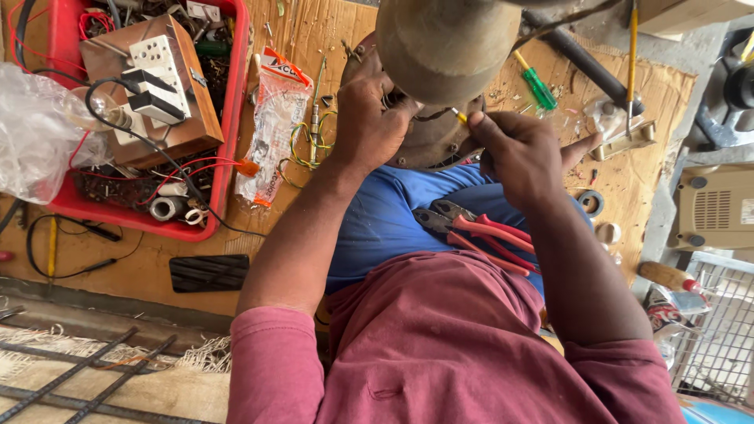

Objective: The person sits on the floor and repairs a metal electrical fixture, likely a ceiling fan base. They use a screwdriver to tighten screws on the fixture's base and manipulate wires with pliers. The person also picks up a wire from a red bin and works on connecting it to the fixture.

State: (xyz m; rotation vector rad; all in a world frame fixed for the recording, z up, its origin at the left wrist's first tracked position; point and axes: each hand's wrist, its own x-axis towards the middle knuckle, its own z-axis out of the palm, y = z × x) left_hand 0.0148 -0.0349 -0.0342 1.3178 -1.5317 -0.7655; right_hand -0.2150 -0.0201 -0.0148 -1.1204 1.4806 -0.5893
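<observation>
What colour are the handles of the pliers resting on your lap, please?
Red, on the pliers, seen in the head view.

Daylight, no lamps lit. Flattened brown cardboard (314,31) covers the floor; frayed mat w/ steel bars (94,377) bottom left, white wire grille (719,330) right.

Both forearms are reaching forward from maroon sleeves, bare to the elbow. The left hand (369,118) is curling, its fingers (385,98) bent inward, knuckles up. Just right of it, the right hand (518,153) is pinching, its fingers (479,126) pointing toward the left hand.
</observation>
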